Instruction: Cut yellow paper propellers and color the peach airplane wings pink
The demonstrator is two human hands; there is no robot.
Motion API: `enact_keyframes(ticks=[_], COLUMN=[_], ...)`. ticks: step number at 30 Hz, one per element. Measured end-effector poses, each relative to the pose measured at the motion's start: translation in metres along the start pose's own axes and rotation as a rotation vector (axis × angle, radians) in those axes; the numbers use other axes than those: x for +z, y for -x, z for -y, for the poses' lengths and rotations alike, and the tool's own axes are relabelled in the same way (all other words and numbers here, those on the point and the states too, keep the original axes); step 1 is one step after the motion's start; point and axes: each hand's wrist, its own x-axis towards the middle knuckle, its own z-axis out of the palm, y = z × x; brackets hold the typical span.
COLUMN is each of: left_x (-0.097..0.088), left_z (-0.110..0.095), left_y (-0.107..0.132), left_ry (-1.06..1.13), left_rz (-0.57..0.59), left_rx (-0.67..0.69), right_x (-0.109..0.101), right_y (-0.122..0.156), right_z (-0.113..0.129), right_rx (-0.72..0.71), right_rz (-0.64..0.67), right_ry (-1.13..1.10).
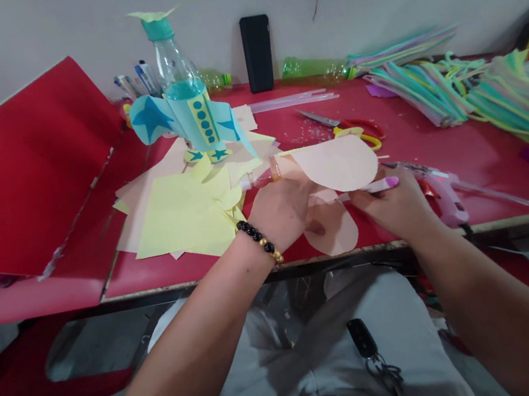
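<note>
My left hand (282,208), with a black bead bracelet at the wrist, is closed around a clear plastic bottle (261,177) lying on its side, with a rounded pale peach paper piece (340,164) wrapped over it. My right hand (395,206) is closed on a pink-tipped marker (374,187) whose tip points right, just under the paper's edge. A second peach cut-out (335,230) lies on the red table (265,262) between my hands.
A blue paper-covered bottle rocket (189,112) stands behind yellow paper sheets (181,215). Scissors (348,126), a pink glue gun (444,198), a black phone (258,53), a green bottle (313,67), pastel paper strips (479,87) and a red board (21,171) surround the work spot. Keys (367,343) rest on my lap.
</note>
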Motion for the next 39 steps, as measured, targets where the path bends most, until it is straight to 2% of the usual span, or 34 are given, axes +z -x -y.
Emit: enact_keyframes(ticks=[6,11,17,23,29,39], left_x=[-0.002,0.001,0.005,0.005,0.007,0.007], left_z=[0.0,0.001,0.003,0.003,0.003,0.004], left_y=[0.0,-0.001,-0.002,-0.002,-0.002,-0.001], left_ry=[0.01,0.016,0.038,0.045,0.047,0.048], left_rz=[0.021,-0.002,0.019,0.015,0.014,-0.007], left_rx=[-0.002,0.035,0.027,0.027,0.031,0.05], right_x=[-0.007,-0.002,0.001,0.005,0.007,0.004], right_y=[0.017,0.028,0.033,0.035,0.034,0.032], right_z=[0.001,-0.007,-0.006,-0.01,-0.009,-0.006], right_rx=[0.016,0.137,0.118,0.13,0.128,0.081], right_rz=[-0.069,-0.029,-0.096,-0.023,-0.018,0.001], right_ry=[-0.204,-0.347,-0.197,-0.221,-0.247,-0.169])
